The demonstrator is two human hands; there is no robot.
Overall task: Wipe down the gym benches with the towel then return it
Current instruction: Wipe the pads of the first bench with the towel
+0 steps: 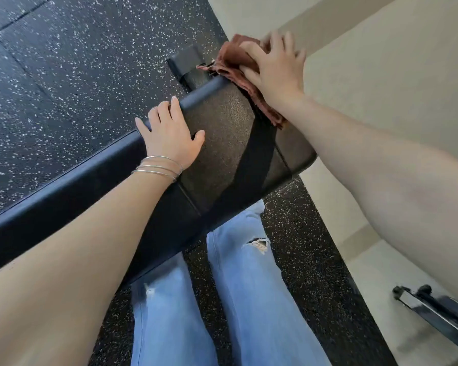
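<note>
1. Worktop: The worktop [222,143] is a black padded gym surface. It runs from the lower left of the view to the upper right. Its textured top faces the camera.

2. Towel: The towel [232,58] is reddish-brown and bunched. It lies at the far end of the worktop, on the corner nearest the wall [381,75]. Part of it hangs past the end of the pad, above a black frame foot [187,66].

3. Right hand: The right hand [275,67] sits on top of the towel. The grip is closed; the fingers are curled into the cloth and gather it against the pad end. The right forearm extends across the near corner of the worktop.

4. Left hand: The left hand [169,133] rests palm-down on the pad. The grip is open and holds nothing. The fingers reach over the rounded far edge, and the thumb is spread out on the top surface. Thin silver bangles [159,167] circle the wrist.

5. Surroundings: The floor [64,62] is black rubber with white specks. Legs in light blue ripped jeans [249,273] stand against the near side of the worktop. A metal equipment bar [434,307] lies at lower right, next to the wall.
</note>
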